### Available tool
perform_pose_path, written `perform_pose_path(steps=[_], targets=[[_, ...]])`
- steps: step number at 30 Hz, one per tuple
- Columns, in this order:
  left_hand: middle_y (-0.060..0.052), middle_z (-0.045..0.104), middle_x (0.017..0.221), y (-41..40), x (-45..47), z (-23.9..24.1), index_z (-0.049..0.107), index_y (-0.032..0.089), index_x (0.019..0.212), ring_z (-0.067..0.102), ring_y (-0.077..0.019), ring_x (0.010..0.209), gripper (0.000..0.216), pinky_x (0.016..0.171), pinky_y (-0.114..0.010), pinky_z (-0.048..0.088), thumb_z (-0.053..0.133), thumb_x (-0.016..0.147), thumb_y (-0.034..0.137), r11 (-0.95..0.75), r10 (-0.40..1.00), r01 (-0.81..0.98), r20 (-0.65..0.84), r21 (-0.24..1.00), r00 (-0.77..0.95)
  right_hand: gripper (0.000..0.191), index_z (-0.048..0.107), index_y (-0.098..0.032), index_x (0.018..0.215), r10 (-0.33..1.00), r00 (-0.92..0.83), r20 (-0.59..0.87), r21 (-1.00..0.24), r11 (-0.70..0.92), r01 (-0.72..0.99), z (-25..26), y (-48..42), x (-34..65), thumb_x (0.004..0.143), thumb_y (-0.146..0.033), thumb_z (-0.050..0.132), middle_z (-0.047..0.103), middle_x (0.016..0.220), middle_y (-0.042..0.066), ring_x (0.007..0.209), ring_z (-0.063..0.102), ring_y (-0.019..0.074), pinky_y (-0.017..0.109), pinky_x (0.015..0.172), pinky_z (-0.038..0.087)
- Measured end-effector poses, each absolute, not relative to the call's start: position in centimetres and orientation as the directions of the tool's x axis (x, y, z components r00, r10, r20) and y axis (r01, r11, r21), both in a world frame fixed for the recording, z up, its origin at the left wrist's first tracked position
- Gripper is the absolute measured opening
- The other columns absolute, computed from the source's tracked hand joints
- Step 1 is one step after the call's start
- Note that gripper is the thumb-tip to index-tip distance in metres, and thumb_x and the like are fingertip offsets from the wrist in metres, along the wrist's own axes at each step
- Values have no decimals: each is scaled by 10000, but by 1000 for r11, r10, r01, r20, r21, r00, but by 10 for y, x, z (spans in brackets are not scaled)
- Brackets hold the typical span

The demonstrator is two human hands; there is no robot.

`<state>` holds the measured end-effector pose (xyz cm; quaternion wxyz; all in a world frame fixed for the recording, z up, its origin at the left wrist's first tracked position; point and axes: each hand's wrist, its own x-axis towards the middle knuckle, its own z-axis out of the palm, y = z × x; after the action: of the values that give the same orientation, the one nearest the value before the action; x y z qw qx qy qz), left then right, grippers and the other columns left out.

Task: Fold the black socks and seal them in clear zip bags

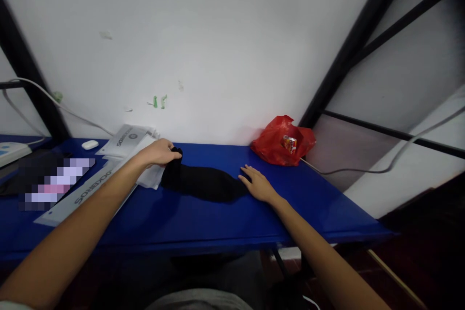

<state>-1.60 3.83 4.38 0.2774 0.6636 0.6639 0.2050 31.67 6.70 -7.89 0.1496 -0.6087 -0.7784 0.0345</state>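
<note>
A black tube-shaped cloth (207,183) lies lengthwise across the blue desk (232,225); its exact kind is not clear. My left hand (160,152) pinches the cloth's left end, which is bunched up and slightly raised beside the plastic bags. At the opposite end, my right hand (257,184) rests with fingers spread, its fingertips at the cloth's narrow right tip. Frosted plastic bags (125,141) printed with "OCKBROS" lie under and behind my left hand and forearm.
A crumpled red plastic bag (281,140) sits at the back right by the wall. On the left are a white earbud case (90,145), a phone with a blurred screen (60,181) and a white power strip (12,152). Black metal posts (327,77) frame the desk.
</note>
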Motion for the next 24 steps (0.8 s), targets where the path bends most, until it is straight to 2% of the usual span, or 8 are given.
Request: perform_pose_path(steps=[3,5,7,9,11,13,20,24], targets=[[-27,579,579,41,-2,43,566,146,693,577,-158,581,242,531,-255,460,622,682,381,31,991,676,-109,736,73,534,459,-95,1320,959,-210,192,-242,253,936,-79,67,316,901,-421,397,383,1414,165,1325,324,286,450,1093,257],[-56,639,680,41,7,38,602,128,807,611,-161,649,295,601,-266,492,581,738,415,-14,973,583,-122,813,193,527,466,-104,1315,956,-211,204,-241,257,936,-81,68,317,900,-422,397,390,1411,161,1322,330,283,451,1090,263],[-73,670,814,42,13,27,607,128,965,631,-162,734,338,680,-280,504,511,801,407,-121,945,521,-63,845,322,521,473,-116,1310,954,-210,215,-241,260,935,-83,69,319,898,-427,399,397,1407,157,1319,336,280,454,1085,271],[-79,668,914,42,18,9,600,143,1050,624,-168,812,331,763,-304,492,469,829,353,-289,928,582,73,760,365,520,480,-124,1305,950,-214,226,-245,268,932,-85,71,320,896,-436,402,404,1403,156,1316,342,281,459,1081,277],[-84,632,1060,41,20,-11,613,164,1060,574,-198,968,316,886,-345,439,481,822,325,-437,897,706,215,558,386,518,487,-134,1298,945,-220,241,-249,279,927,-87,72,320,893,-445,404,416,1397,152,1313,348,282,462,1078,283],[-88,583,1145,38,23,-29,592,168,1117,510,-219,1078,353,958,-365,385,449,849,350,-518,855,747,258,417,449,510,496,-147,1291,940,-221,259,-250,286,925,-88,72,320,891,-450,407,429,1389,146,1309,355,280,463,1076,287],[-125,559,1122,30,36,-57,549,121,1138,507,-237,1009,363,890,-387,412,348,915,325,-531,817,832,355,159,454,477,526,-106,1254,939,-212,270,-286,288,914,-85,72,321,881,-391,445,457,1359,177,1288,387,293,476,1062,307],[-111,586,1053,26,36,-51,559,144,1097,528,-229,969,318,851,-369,432,347,919,300,-500,796,858,453,118,402,381,588,-130,1164,848,-189,496,-323,382,866,-66,64,301,883,-341,442,529,1291,159,1222,465,264,463,1023,366]])
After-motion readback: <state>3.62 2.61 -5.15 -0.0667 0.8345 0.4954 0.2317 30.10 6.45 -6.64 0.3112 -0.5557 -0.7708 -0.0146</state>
